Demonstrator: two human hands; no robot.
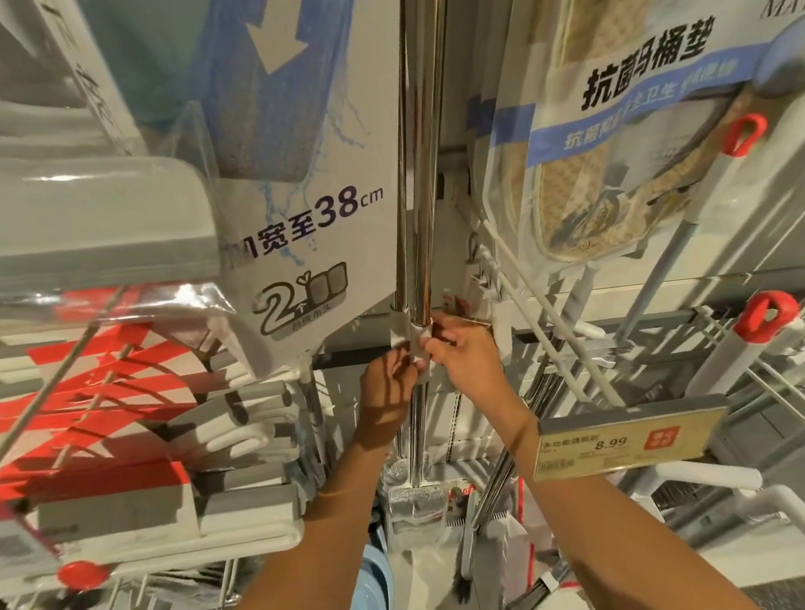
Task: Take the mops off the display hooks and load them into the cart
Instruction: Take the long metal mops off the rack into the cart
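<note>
Chrome-plated mop poles point(417, 162), two side by side, hanging near-vertical at centre of display, joined at a white collar point(411, 336). Long axis running top to bottom; upper ends out of view above, mop heads point(415, 496) pointing down, directly below the collar. No cart in view.

Left hand point(390, 389) placed just below and left of the collar, fingers curled toward the pole; exact contact hidden by shadow, so grasp cannot be confirmed. Right hand point(464, 358) placed just right of the collar, fingers point(435, 326) pinching the collar at its right edge.

Judged step: freeing the poles from their hanging point before transfer to the cart.

Recommended procedure:
- Keep the right-hand pinch on the collar; close the left hand fully round the pole just below it.
- Lift straight up along the pole axis to clear the hook, then draw outward. Avoid sideways pull, which would likely jam the collar.
- Hold both poles parallel during withdrawal.
- Watch the packaged mop box point(304, 165) left of the collar, the white wire hooks point(552, 317) and the price tag point(629, 437) right of it; snagging is likely there.
- Keep the heads down until clear of the lower stock.
</note>
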